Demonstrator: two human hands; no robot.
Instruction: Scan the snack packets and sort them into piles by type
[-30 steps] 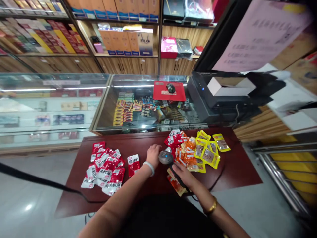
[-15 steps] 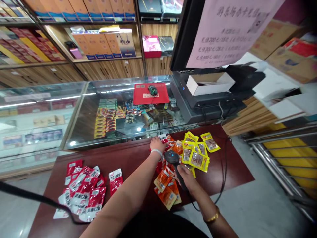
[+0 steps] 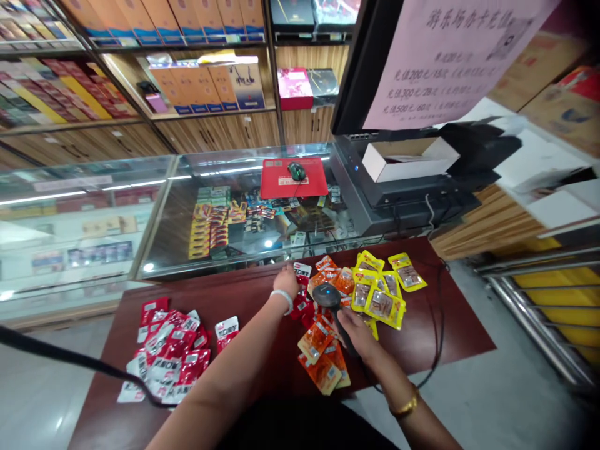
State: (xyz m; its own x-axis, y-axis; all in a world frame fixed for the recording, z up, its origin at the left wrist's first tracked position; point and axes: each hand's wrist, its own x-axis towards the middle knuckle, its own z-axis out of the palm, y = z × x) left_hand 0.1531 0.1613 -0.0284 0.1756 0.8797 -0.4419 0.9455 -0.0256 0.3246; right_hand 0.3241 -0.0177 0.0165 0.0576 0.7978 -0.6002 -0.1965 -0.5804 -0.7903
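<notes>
Scanner (image 3: 328, 295) over table (image 3: 462, 334), just left of yellow packets (image 3: 382, 303). Long axis diagonal: head end points away from the body and leftward, handle runs back toward the body and right. Right hand (image 3: 357, 331) closed round handle. Left hand (image 3: 285, 282) farther left of yellow packets, at red packets (image 3: 303, 287); fingers partly hidden, can't tell how far open or if gripping. Orange packets (image 3: 320, 369) left of yellow packets, bodyward; red-and-white pile (image 3: 164, 350) well left of them.

Right hand (image 3: 360, 337) around scanner (image 3: 329, 298), near orange packets (image 3: 322, 373).
</notes>
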